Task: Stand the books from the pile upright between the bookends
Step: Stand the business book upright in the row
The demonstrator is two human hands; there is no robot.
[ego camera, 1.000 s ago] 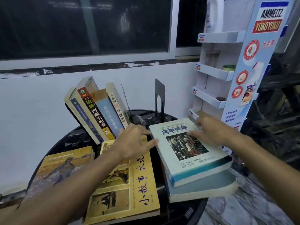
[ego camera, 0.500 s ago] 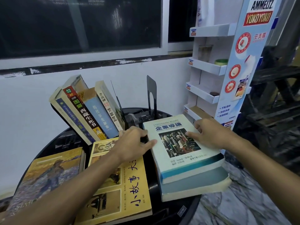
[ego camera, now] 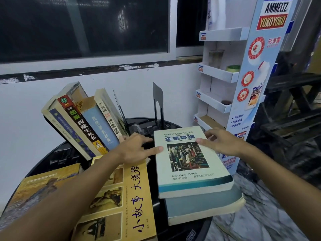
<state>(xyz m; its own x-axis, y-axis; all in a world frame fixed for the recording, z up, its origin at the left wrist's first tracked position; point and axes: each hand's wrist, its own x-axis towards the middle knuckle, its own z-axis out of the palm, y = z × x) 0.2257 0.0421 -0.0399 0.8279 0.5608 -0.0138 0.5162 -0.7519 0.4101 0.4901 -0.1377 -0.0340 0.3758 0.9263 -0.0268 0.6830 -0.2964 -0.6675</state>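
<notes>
The thick pale book with a teal band and a city photograph on its cover (ego camera: pixel 187 160) lies flat on top of a thicker pale-blue book (ego camera: pixel 205 207), the two forming a pile at the right side of the round black table (ego camera: pixel 57 153). Its cover reads "UNDERSTANDING BUSINESS", "企業導論" and "Nickels · McHugh". The left hand (ego camera: pixel 133 150) reaches to its left edge with fairly straight fingers, the thumb touching that edge. The right hand (ego camera: pixel 224 143) holds the far right corner, thumb on the cover and fingers bent over the side. Just behind the pile a black metal bookend (ego camera: pixel 157 100) stands upright; a second black bookend (ego camera: pixel 119 108), seen edge-on, leans with a row of tilted books (ego camera: pixel 86 126), one spine reading "西藏生死书". Under the left forearm lies a flat yellow book (ego camera: pixel 132 197) lettered "小故事大道理", beside an ochre book with a painted cover (ego camera: pixel 40 185). To the right stands a white cardboard display rack (ego camera: pixel 257 75) marked "AMMELTZ YOKOYOKO" and "安美露".
</notes>
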